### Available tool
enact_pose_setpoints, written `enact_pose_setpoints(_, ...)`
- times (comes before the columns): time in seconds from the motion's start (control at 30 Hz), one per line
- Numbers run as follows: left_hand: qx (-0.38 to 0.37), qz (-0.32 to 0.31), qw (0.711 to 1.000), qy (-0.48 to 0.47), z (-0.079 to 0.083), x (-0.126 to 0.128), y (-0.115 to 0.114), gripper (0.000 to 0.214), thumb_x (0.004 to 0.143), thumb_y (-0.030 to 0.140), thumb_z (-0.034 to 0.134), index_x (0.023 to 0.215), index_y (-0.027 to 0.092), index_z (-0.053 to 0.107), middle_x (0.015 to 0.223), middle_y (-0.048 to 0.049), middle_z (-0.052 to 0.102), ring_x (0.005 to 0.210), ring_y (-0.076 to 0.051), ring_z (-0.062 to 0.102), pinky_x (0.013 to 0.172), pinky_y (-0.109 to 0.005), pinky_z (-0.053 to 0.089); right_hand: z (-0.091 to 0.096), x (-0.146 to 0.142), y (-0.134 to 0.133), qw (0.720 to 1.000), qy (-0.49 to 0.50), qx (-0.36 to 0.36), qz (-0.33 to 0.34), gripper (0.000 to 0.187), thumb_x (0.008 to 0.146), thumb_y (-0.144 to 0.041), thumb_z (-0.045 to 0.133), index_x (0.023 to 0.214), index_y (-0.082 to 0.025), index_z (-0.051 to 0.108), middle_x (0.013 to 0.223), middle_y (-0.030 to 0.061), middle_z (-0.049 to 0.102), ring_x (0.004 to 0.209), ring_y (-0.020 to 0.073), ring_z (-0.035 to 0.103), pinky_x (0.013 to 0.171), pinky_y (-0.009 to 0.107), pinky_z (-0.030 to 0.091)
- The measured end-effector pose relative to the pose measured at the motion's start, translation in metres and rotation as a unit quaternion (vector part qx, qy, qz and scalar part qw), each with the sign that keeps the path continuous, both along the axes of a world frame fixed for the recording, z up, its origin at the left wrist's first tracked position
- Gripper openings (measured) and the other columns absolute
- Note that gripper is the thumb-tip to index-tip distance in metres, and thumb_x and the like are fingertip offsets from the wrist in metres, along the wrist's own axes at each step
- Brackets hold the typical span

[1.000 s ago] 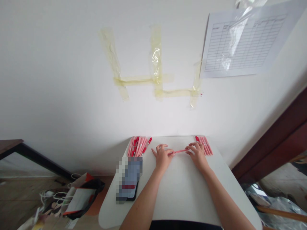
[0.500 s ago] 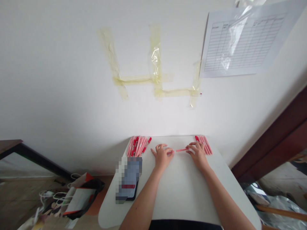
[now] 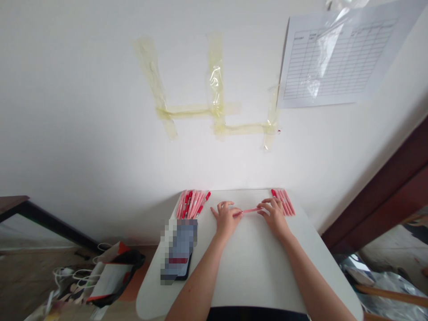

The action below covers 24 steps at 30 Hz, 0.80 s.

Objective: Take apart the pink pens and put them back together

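Observation:
A pink pen [image 3: 250,210] lies level between my two hands over the far part of the small white table [image 3: 250,267]. My left hand [image 3: 226,218] pinches its left end with curled fingers. My right hand [image 3: 273,214] pinches its right end. A heap of several pink and red pens [image 3: 191,204] lies at the table's far left corner. A smaller row of pink pens [image 3: 284,202] lies at the far right, just beyond my right hand.
A phone [image 3: 179,249] lies on the table's left side. The white wall right behind the table carries yellowed tape strips [image 3: 216,89] and a printed sheet [image 3: 337,58]. Bags and cables [image 3: 100,276] sit on the floor at left. Dark wood furniture [image 3: 384,191] stands at right.
The pen parted slightly at its left end half a second ago and is joined again between my hands now. Both hands stay in place.

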<state>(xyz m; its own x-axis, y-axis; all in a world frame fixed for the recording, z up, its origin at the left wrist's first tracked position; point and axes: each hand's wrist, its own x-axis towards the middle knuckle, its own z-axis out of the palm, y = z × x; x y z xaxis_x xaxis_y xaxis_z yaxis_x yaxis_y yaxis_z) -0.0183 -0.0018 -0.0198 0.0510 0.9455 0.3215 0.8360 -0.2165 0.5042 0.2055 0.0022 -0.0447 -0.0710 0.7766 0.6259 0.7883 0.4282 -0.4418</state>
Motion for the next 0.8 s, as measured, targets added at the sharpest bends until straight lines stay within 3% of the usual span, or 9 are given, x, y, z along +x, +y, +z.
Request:
enact_pose_setpoints(0.43, 0.013, 0.010, 1.000, -0.010, 0.006, 0.000, -0.002, 0.006, 0.078, 0.026, 0.074, 0.077, 0.031, 0.075, 0.126, -0.0011, 0.064, 0.130, -0.029, 0.042, 0.115, -0.076, 0.003, -0.004, 0.003, 0.003, 1.000, -0.002, -0.003, -0.007, 0.017, 0.093, -0.038, 0.056, 0.099, -0.032, 0.071, 0.112, 0.0078, 0.060, 0.116, 0.0317, 0.046, 0.100, 0.053, 0.044)
enact_pose_setpoints(0.8, 0.024, 0.057, 0.998, -0.019, 0.007, -0.005, 0.002, 0.007, 0.080, 0.025, 0.071, 0.077, 0.030, 0.075, 0.126, -0.0014, 0.065, 0.128, -0.029, 0.044, 0.112, -0.078, 0.004, -0.010, 0.018, 0.011, 0.999, 0.022, 0.018, -0.042, 0.029, 0.095, -0.046, 0.052, 0.100, -0.028, 0.074, 0.111, 0.0105, 0.061, 0.116, 0.0329, 0.045, 0.099, 0.054, 0.043)
